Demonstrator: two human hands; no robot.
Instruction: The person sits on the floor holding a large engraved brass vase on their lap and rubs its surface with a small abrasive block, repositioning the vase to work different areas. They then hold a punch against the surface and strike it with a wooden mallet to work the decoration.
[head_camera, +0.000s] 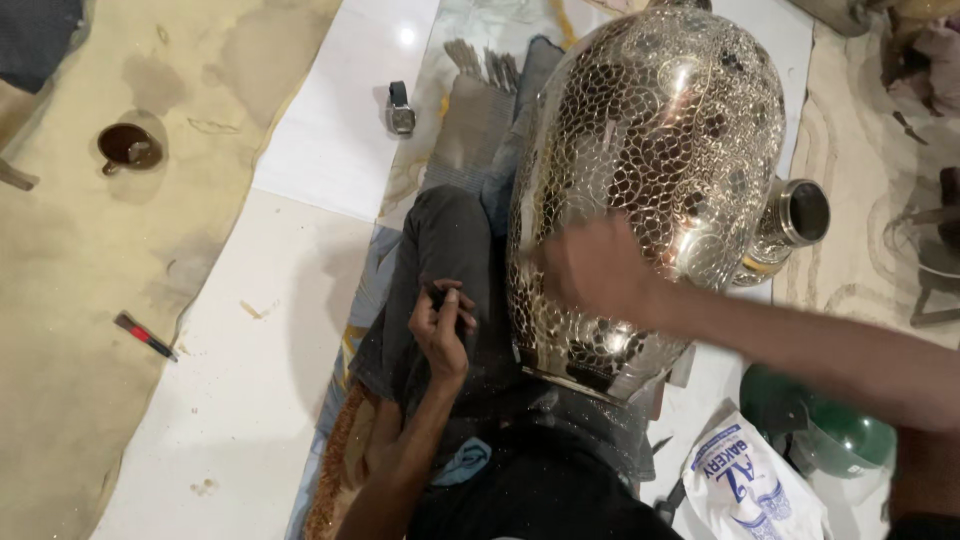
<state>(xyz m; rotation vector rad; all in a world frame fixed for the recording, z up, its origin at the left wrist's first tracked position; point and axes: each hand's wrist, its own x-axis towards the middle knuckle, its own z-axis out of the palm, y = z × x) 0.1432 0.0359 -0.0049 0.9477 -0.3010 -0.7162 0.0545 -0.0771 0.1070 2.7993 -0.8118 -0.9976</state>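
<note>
Right hand (600, 275), motion-blurred, lies flat and open on the large metal vase (650, 190); left hand (443, 325), beside the vase's base, pinches a small dark tool (437, 295). Vase rests tilted across the lap. Judged heavy, rigid, slippery where polished; best held at belly and base, not the narrow neck.

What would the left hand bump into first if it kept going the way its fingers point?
The left hand points up the picture along the dark trouser leg. It would likely slide along that leg first, with the big shiny vase close beside it, though depth is hard to judge.
</note>
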